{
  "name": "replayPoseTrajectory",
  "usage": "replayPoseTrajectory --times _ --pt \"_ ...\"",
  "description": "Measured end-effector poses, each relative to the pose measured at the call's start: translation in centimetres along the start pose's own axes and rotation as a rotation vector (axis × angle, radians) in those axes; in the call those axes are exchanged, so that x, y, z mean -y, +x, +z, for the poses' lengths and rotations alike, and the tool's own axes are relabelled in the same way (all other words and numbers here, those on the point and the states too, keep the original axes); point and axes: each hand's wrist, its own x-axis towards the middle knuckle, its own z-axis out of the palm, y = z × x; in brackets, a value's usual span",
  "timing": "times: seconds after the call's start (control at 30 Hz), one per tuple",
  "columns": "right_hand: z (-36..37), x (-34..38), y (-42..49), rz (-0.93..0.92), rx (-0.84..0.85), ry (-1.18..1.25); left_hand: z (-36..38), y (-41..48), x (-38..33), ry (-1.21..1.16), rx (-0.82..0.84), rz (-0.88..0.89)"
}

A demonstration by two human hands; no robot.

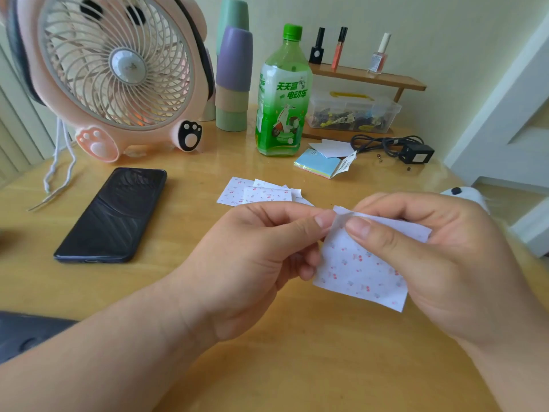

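A: What've we got in hand?
B: One cherry-print paper square (359, 269), held up off the tabletop (142, 281), toward its right edge, betw. both our hands.
A: Grip?
B: Our L hand (246, 263) pinches the top left corner w/ thumb & forefinger. Our R hand (439, 254) pinches the top edge just beside it, thumb on the printed face, other fingers curled behind. That corner's bent over a bit.
A: Other sheets?
B: A pile of matching sheets (258, 193) lies flat approx. mid-tabletop, just beyond our L hand, not touching it.
A: Anything else we see?
B: Dark phone (114, 215) toward the left edge, pink fan (113, 69) at the far left corner, green bottle (282, 99) by the far edge, pastel note pad (318, 165) just right of it.
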Motion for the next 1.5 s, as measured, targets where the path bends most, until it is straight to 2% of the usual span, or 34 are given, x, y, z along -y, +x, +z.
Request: replayPoseTrajectory --times 0.17,0.47,0.9,1.23,1.5 --pt "0.4 -0.1 0.0 0.045 -0.074 0.057 0.0 0.0 0.2 0.042 -0.002 0.017" --pt "1.3 -0.2 -0.1 0.019 -0.146 0.168 0.3 -0.1 0.3 0.088 -0.045 0.062" --pt "1.2 -0.2 0.1 0.032 -0.161 0.105 0.3 -0.5 0.2 0.184 -0.068 0.119" --pt "1.1 0.0 0.0 0.01 -0.093 0.028 0.4 -0.7 0.1 0.36 -0.137 0.143" --pt "0.9 0.0 0.2 0.139 -0.041 0.005 0.5 -0.7 -0.4 0.554 -0.156 0.094"
